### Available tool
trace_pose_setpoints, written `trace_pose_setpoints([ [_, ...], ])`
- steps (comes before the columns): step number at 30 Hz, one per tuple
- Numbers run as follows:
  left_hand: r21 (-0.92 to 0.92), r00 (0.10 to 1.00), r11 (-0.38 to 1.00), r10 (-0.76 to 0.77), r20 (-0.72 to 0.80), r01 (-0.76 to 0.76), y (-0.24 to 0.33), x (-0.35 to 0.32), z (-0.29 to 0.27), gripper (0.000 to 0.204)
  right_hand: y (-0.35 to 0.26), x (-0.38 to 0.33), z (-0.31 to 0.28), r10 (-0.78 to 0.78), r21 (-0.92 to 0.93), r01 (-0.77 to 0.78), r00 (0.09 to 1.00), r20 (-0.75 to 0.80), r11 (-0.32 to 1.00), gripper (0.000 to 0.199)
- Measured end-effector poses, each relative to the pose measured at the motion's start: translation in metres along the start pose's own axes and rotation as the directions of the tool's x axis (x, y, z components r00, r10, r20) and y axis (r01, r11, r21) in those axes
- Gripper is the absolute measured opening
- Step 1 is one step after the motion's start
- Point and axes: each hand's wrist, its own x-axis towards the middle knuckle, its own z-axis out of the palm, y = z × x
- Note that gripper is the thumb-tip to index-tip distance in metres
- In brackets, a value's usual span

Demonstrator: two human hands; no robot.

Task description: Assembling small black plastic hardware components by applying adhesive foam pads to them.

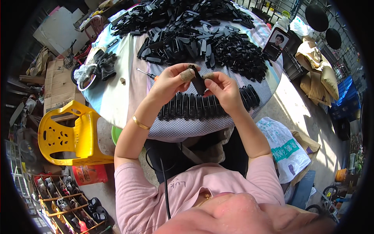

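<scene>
Grip: both hands, left and right, pinch one black plastic piece between fingertips
Piece spot: held above tabletop, over lined-up row of black parts
Behind: big pile of black parts

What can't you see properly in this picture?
- Black part, head view: both hands, left and right, cover most of it, so its shape is unclear.
- Row of black parts: the forearms hide its middle and right stretch.
- Pile of black parts: pieces too small and jumbled to tell apart.
- Screwdriver: its handle sits behind the left hand.
</scene>
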Motion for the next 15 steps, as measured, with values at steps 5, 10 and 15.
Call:
trace_pose_setpoints([
  [5,-0.362,0.986,0.927,0.143,0.088,-0.103,-0.017,-0.001,0.005,0.038,0.000,-0.004,0.004,0.011,0.041,-0.008,0.998,-0.069,0.999,0.019],
  [10,-0.396,0.984,0.918,0.069,0.164,0.002,-0.023,-0.005,0.007,0.034,-0.011,0.003,0.005,-0.611,-0.619,0.459,0.790,-0.044,0.638,0.011],
  [15,-0.311,0.991,0.946,0.117,0.067,-0.091,-0.025,-0.010,0.013,0.036,-0.011,0.005,0.011,-0.728,-0.780,0.522,0.673,0.130,0.344,0.012],
])
